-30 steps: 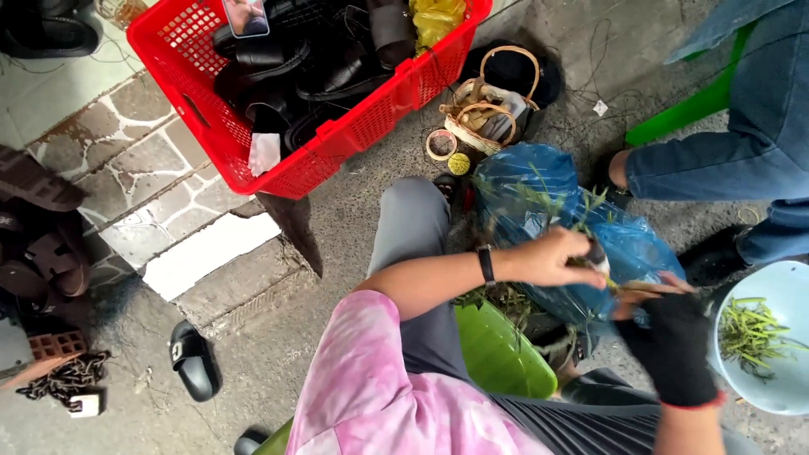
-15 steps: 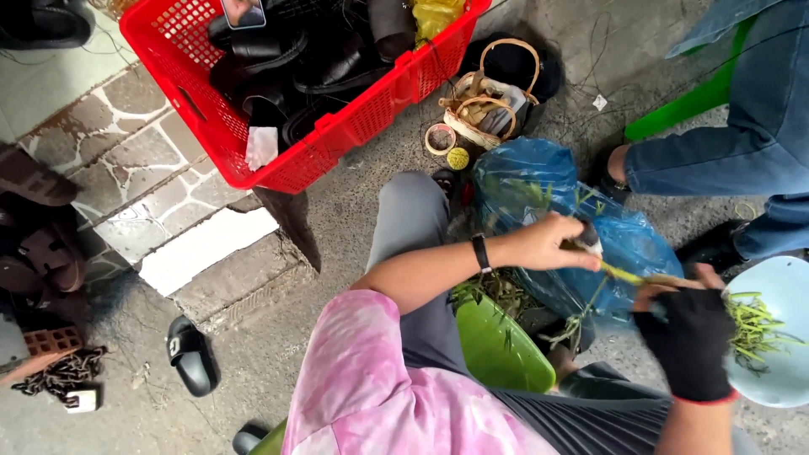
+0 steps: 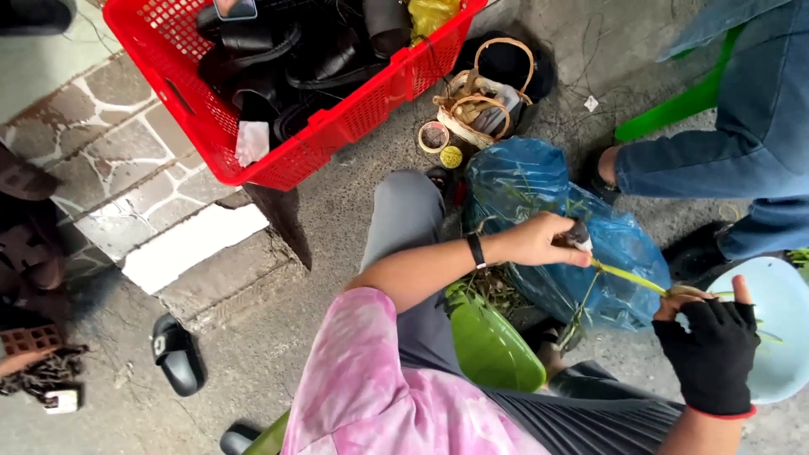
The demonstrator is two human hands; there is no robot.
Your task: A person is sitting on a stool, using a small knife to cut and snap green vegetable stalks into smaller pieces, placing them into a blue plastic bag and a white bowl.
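Note:
My left hand (image 3: 539, 240), bare with a dark wristband, is closed on a small dark-handled knife (image 3: 578, 234) above a blue plastic bag (image 3: 522, 190) holding green trimmings. A long green stem (image 3: 628, 278) runs from the blade to my right hand (image 3: 712, 345). That hand wears a black fingerless glove and pinches the stem's other end. A pale blue bowl (image 3: 779, 354) with cut green pieces sits just under and beyond my right hand. My grey-trousered knee (image 3: 404, 219) is left of the bag.
A red plastic crate (image 3: 337, 126) of dark shoes stands at the top. Beside it are a small woven basket (image 3: 480, 101) and two little round lids. Another person in jeans (image 3: 742, 143) sits at the right. A black slipper (image 3: 177, 354) lies lower left, and a green stool (image 3: 493, 345) is under me.
My hands have drawn apart, the gloved right hand sliding right and down, so the green stem now stretches between them. The bowl sits further right in view.

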